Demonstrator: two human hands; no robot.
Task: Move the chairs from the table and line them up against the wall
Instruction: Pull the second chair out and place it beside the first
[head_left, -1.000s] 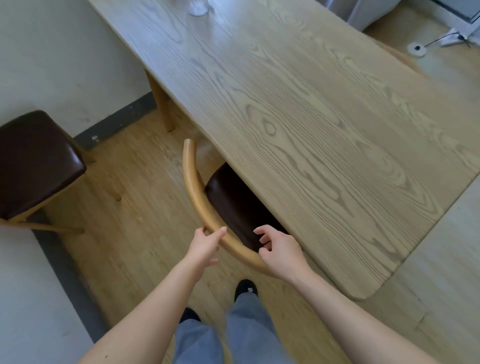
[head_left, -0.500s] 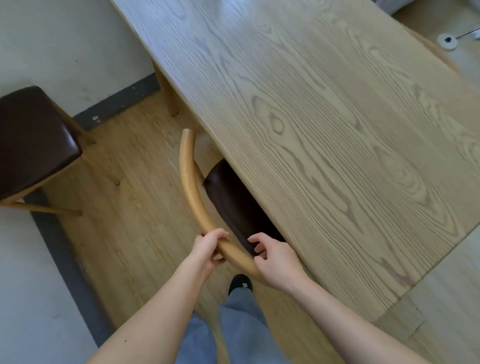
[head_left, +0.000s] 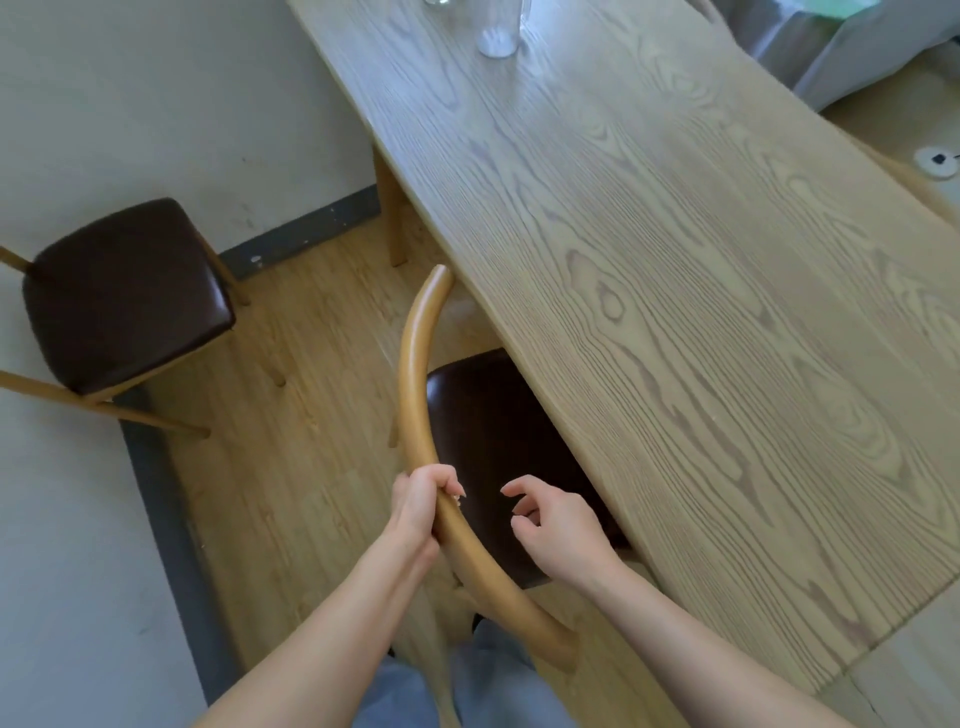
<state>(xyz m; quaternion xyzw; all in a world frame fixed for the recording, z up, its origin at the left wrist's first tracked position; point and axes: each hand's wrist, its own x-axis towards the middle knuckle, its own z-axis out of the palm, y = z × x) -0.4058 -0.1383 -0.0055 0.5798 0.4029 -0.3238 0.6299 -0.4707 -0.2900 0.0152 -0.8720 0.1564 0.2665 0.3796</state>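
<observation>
Wood and dark leather: the chair I'm working has a curved wooden backrest (head_left: 415, 395) and a dark brown seat (head_left: 498, 436), tucked partly under the near-left edge of the oak table (head_left: 675, 312).
Left hand: my left hand (head_left: 422, 506) is wrapped tight around the backrest rail, fingers curled over the top.
Right hand: my right hand (head_left: 558, 530) hovers just right of the rail, over the seat, fingers loosely spread, holding nothing.
Key relation: the rail's long axis runs near-to-far, bowing left, so the chair has to come out leftward, away from the table; I judge the left hand leads, and the right must reach the rail's near end.
Destination: 1 chair (head_left: 124, 291) already stands at the wall (head_left: 156, 104), far left; I judge the free spot lies beside it.
Table top: a clear glass (head_left: 497, 31) stands at the far end.
</observation>
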